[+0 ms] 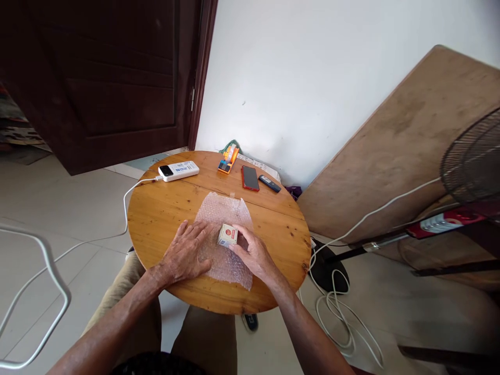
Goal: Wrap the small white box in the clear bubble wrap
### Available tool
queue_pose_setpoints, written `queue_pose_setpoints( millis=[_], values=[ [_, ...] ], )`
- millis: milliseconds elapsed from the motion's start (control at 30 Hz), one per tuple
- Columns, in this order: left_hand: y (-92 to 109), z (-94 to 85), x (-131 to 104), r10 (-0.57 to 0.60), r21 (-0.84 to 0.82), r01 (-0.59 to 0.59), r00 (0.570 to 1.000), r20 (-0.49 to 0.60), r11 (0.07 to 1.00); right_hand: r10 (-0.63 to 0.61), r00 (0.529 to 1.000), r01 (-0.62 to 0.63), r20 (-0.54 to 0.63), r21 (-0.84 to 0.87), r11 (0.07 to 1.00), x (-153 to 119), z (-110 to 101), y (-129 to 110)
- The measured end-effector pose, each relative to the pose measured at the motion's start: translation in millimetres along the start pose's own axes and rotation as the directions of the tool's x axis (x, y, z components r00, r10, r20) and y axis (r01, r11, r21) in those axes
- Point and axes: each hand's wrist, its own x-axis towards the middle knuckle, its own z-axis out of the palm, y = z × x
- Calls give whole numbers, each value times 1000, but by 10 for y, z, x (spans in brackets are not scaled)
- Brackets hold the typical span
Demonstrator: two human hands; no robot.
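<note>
Small box [227,235] is sitting on bubble wrap [223,213], right hand [253,253] pinching its right end, left hand [186,253] lying flat, fingers spread, just left

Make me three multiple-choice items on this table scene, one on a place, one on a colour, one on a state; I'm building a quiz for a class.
1. Where does the small box lie?
A. on the bubble wrap
B. on the floor
C. on top of the phone

2. What colour is the case edge of the phone?
A. green
B. red
C. yellow

3. How is the left hand placed?
A. lifted in the air
B. closed around the white cable
C. pressed flat on the bubble wrap

Answers:
1 A: the box sits on the sheet, mid-table, with the right hand touching it.
2 B: a red rim frames the dark screen.
3 C: the palm lies down with fingers spread on the wrap, holding nothing.
</note>
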Motion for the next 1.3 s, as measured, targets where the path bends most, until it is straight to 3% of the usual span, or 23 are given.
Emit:
queue_pose_setpoints(
  millis=[333,500,667,800,933,1133,1300],
  values=[
    [123,-278,-262,118,80,-122,992,49,989,24,997,-30,71,87,996,-255,-277,-27],
    [216,-230,-286,155,112,-159,987,41,981,-36,986,35,165,11,999,-382,-362,-48],
    [229,-172,-218,231,134,-223,972,-45,965,-86,972,111,219,-107,988,-517,-257,-113],
    [268,-208,-134,215,132,-196,965,-150,972,-98,987,120,128,-177,977,-604,-120,-116],
    [368,-302,34,171,86,-155,958,-231,984,-72,997,70,-13,-118,991,-577,-75,-101],
    [365,-312,211,140,122,-125,982,-124,985,32,997,-30,-65,23,999,-410,-200,-106],
    [321,-247,213,119,41,-115,987,-112,993,118,993,-118,7,157,981,-271,-392,-108]
  ],
)
